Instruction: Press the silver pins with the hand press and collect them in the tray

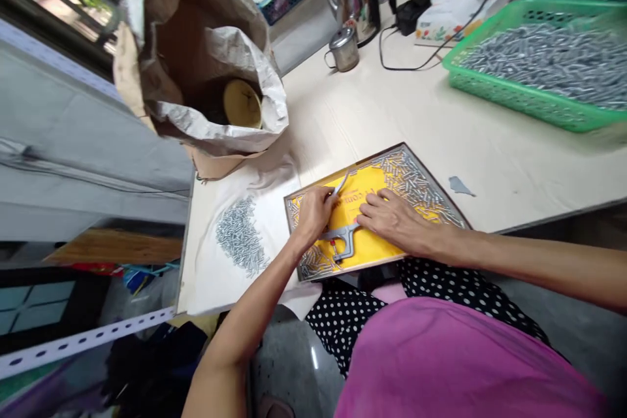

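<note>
My left hand [315, 210] is closed around a grey metal hand tool [349, 243] with a C-shaped frame and a small red part. A pale curved handle sticks up past my fingers. My right hand [392, 219] lies to the right of the tool, its fingers bent and close together beside the frame's end; whatever they pinch is hidden. Both hands are over a shallow tray [362, 251] with a yellow bottom. Small silvery metal pins [411, 179] are heaped along its right side, and more lie in its left corners.
Left of the tray, a pile of pins [240, 235] lies on white cloth. Behind it stands a big open paper sack [215, 144] with a yellowish round container inside. A green basket [519, 101] full of pins, a metal cup [344, 52] and a kettle [360, 3] are farther back.
</note>
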The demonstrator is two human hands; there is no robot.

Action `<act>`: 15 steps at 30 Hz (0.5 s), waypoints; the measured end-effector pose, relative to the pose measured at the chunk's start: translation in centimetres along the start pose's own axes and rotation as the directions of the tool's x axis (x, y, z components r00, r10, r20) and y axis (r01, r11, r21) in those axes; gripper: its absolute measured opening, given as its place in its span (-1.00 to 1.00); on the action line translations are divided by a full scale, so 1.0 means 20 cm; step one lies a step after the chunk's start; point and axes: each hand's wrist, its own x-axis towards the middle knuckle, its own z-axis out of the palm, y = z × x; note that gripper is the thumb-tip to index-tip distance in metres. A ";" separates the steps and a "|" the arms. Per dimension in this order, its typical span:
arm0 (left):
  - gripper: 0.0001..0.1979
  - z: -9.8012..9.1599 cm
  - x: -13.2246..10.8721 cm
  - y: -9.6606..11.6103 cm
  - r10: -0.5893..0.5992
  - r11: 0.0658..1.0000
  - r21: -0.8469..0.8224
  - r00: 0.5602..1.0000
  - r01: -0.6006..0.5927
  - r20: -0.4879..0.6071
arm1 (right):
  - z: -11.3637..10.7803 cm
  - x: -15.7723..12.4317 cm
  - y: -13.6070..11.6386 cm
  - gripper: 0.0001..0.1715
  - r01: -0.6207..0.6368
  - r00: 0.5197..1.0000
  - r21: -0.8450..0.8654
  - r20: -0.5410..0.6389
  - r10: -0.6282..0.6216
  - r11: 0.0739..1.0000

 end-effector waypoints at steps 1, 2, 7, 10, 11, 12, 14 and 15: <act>-0.82 0.01 0.01 0.00 -0.033 0.999 -0.017 0.999 0.032 -0.040 | 0.00 0.00 -0.02 -0.82 0.007 1.000 -0.016 -0.019 -0.007 1.000; -0.82 0.02 0.01 0.00 -0.050 0.999 -0.020 0.996 0.049 -0.067 | -0.01 -0.01 -0.03 -0.81 0.013 0.999 -0.030 -0.042 -0.014 0.999; -0.73 -0.07 -0.02 -0.13 -0.010 0.993 0.111 0.987 0.028 -0.160 | -0.02 -0.03 -0.02 -0.78 -0.021 0.997 -0.050 -0.078 0.017 0.999; -0.68 -0.25 -0.06 -0.35 -0.140 0.914 0.315 0.927 0.256 -0.348 | 0.01 -0.05 0.01 -0.79 -0.051 0.995 -0.039 -0.090 0.048 0.998; -0.68 -0.32 -0.08 -0.44 -0.173 0.864 0.387 0.910 0.324 -0.376 | 0.01 -0.05 0.01 -0.79 -0.057 0.994 -0.035 -0.094 0.053 0.998; -0.68 -0.38 -0.09 -0.53 -0.209 0.810 0.449 0.900 0.378 -0.381 | 0.02 -0.06 0.01 -0.80 -0.067 0.993 -0.032 -0.098 0.063 0.997; -0.65 -0.46 -0.12 -0.67 -0.262 0.720 0.558 0.907 0.412 -0.331 | 0.04 -0.06 -0.01 -0.80 -0.089 0.991 -0.026 -0.103 0.086 0.996; -0.65 -0.49 -0.13 -0.73 -0.279 0.685 0.607 0.914 0.403 -0.293 | 0.04 -0.07 -0.02 -0.80 -0.104 0.989 -0.022 -0.108 0.101 0.994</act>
